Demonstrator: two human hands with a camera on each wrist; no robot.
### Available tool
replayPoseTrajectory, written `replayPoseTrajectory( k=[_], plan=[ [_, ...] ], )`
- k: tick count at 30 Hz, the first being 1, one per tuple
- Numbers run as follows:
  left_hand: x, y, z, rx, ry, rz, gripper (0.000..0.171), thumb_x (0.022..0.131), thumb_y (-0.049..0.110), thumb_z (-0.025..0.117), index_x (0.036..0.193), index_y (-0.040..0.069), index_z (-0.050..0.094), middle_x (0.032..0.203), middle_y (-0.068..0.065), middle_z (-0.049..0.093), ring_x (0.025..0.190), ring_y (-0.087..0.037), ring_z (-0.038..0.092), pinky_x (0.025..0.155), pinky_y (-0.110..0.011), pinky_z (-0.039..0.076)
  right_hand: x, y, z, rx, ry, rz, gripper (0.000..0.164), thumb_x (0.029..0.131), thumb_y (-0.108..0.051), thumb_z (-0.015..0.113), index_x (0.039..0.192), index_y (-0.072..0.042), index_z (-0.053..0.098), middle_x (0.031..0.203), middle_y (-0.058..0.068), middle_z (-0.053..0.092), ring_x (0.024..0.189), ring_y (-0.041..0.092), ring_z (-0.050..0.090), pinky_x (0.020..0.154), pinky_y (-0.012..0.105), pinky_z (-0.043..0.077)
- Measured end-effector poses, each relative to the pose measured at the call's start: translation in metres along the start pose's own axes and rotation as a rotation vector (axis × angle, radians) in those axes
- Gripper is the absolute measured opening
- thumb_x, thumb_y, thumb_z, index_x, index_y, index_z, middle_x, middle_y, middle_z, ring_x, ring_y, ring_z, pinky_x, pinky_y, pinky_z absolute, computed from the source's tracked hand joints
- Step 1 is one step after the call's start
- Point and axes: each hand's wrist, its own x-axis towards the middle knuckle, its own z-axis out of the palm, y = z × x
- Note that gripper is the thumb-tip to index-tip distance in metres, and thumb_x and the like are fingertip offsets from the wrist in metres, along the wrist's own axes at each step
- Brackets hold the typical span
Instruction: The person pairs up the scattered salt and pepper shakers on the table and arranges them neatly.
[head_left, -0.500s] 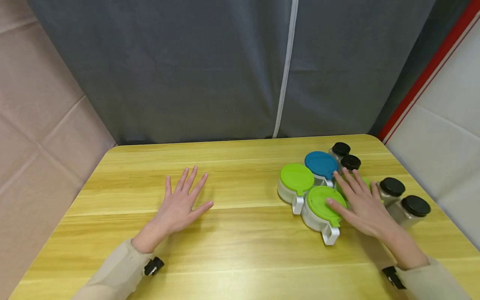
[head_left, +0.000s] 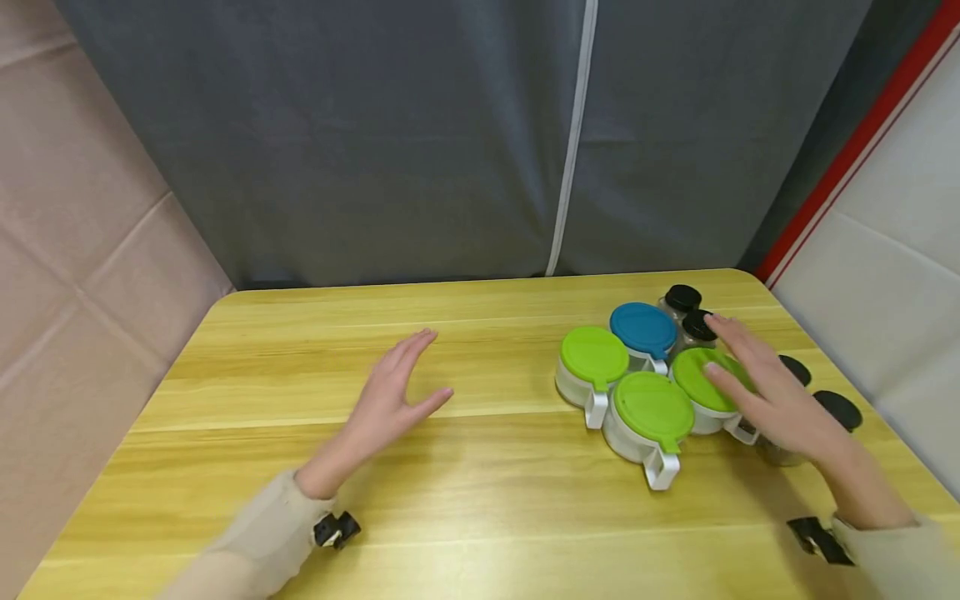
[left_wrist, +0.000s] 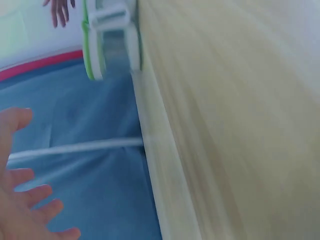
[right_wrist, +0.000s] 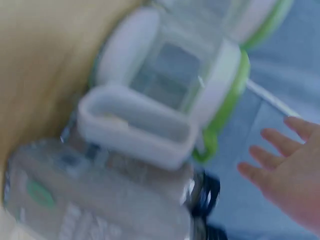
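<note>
My left hand [head_left: 382, 408] hovers over the left-middle of the table, fingers extended and thumb apart, holding nothing. Above the right-hand group of containers is my right hand [head_left: 787, 408], its fingers spread and nothing in its grip; the right wrist view shows it apart from the jars. Closest below it stands a green-lidded jar with a white handle [head_left: 697, 379]. Two more green-lidded jars, one in front [head_left: 651, 408] and one at left [head_left: 595, 357], and a blue-lidded jar [head_left: 642, 327] stand close by. Black-capped bottles [head_left: 838, 408] lie partly hidden behind the right hand.
Two further black-capped bottles, one at the back [head_left: 682, 298] and one nearer [head_left: 696, 327], stand beside the blue-lidded jar. The wooden table [head_left: 480, 475] ends at a grey curtain [head_left: 375, 150]. A white wall panel [head_left: 900, 275] borders the right side.
My right hand has moved right and risen off the jars, uncovering the third green lid. The left hand has shifted slightly right and turned onto its side, thumb toward the right.
</note>
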Motion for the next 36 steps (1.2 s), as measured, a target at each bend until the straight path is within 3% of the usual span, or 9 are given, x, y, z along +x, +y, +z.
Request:
replayPoseTrajectory(
  k=[5, 10, 16, 20, 23, 26, 29, 32, 36],
  plan=[
    [0.009, 0.018, 0.018, -0.249, -0.026, -0.09, 0.065, 0.079, 0.031, 0.066, 0.133, 0.01, 0.036, 0.13, -0.005, 0.039, 0.119, -0.02, 0.035, 0.094, -0.043, 0.03, -0.01, 0.014, -0.027, 0.048, 0.087, 0.044, 0.05, 0.093, -0.01, 0.044, 0.139, -0.017, 0.028, 0.14, 0.001, 0.024, 0.125, 0.01, 0.018, 0.102, 0.035, 0.011],
    [0.017, 0.031, 0.038, -0.388, -0.093, -0.15, 0.065, 0.08, 0.032, 0.066, 0.134, 0.012, 0.035, 0.131, -0.003, 0.039, 0.119, -0.016, 0.034, 0.096, -0.04, 0.029, -0.026, 0.039, -0.048, 0.14, 0.128, 0.106, 0.048, 0.092, -0.005, 0.044, 0.137, -0.016, 0.031, 0.133, -0.01, 0.033, 0.111, -0.005, 0.03, 0.081, 0.008, 0.025],
    [0.031, 0.043, 0.056, -0.488, -0.198, -0.211, 0.068, 0.079, 0.027, 0.067, 0.135, 0.008, 0.032, 0.132, -0.007, 0.037, 0.12, -0.02, 0.033, 0.096, -0.04, 0.028, -0.048, 0.079, -0.059, 0.287, 0.098, 0.032, 0.052, 0.09, 0.011, 0.035, 0.138, -0.008, 0.026, 0.131, -0.012, 0.036, 0.114, -0.006, 0.032, 0.083, 0.008, 0.025],
    [0.042, 0.049, 0.064, -0.547, -0.272, -0.225, 0.069, 0.08, 0.021, 0.067, 0.135, 0.003, 0.029, 0.134, -0.012, 0.034, 0.121, -0.026, 0.032, 0.096, -0.045, 0.027, -0.065, 0.181, -0.057, 0.537, -0.087, -0.048, 0.056, 0.089, 0.017, 0.027, 0.14, -0.002, 0.011, 0.144, 0.004, 0.018, 0.126, 0.007, 0.021, 0.087, 0.012, 0.028],
    [0.051, 0.041, 0.082, -0.577, -0.317, -0.213, 0.074, 0.079, 0.021, 0.068, 0.138, 0.006, 0.025, 0.137, -0.01, 0.03, 0.122, -0.025, 0.031, 0.097, -0.045, 0.026, -0.075, 0.235, -0.055, 0.759, -0.25, -0.095, 0.056, 0.09, 0.018, 0.021, 0.139, 0.003, 0.0, 0.144, 0.017, 0.002, 0.129, 0.016, 0.015, 0.09, 0.016, 0.03],
    [0.061, 0.036, 0.095, -0.6, -0.359, -0.221, 0.077, 0.079, 0.024, 0.068, 0.139, 0.01, 0.022, 0.139, -0.007, 0.027, 0.123, -0.023, 0.03, 0.097, -0.043, 0.027, -0.076, 0.206, -0.053, 0.806, -0.296, -0.094, 0.055, 0.089, 0.019, 0.02, 0.138, 0.004, 0.0, 0.145, 0.008, 0.009, 0.127, 0.006, 0.017, 0.089, 0.015, 0.031],
    [0.07, 0.034, 0.104, -0.628, -0.379, -0.258, 0.078, 0.078, 0.027, 0.068, 0.14, 0.013, 0.022, 0.139, -0.003, 0.028, 0.123, -0.019, 0.032, 0.097, -0.04, 0.028, -0.077, 0.173, -0.052, 0.663, -0.273, -0.007, 0.055, 0.09, 0.017, 0.025, 0.14, 0.001, 0.007, 0.141, -0.008, 0.022, 0.121, -0.005, 0.021, 0.082, 0.01, 0.033],
    [0.078, 0.033, 0.111, -0.668, -0.393, -0.298, 0.079, 0.078, 0.027, 0.068, 0.14, 0.015, 0.022, 0.138, 0.0, 0.029, 0.122, -0.018, 0.032, 0.098, -0.037, 0.028, -0.078, 0.153, -0.05, 0.618, -0.251, 0.061, 0.056, 0.09, 0.016, 0.026, 0.14, -0.005, 0.014, 0.135, -0.015, 0.027, 0.116, -0.01, 0.022, 0.077, 0.009, 0.034],
    [0.087, 0.033, 0.119, -0.715, -0.411, -0.305, 0.079, 0.078, 0.023, 0.069, 0.14, 0.014, 0.021, 0.138, -0.003, 0.029, 0.123, -0.021, 0.032, 0.098, -0.035, 0.027, -0.078, 0.146, -0.048, 0.715, -0.255, 0.078, 0.056, 0.09, 0.016, 0.025, 0.14, -0.009, 0.022, 0.133, -0.016, 0.028, 0.114, -0.009, 0.028, 0.077, 0.012, 0.038]
  ],
)
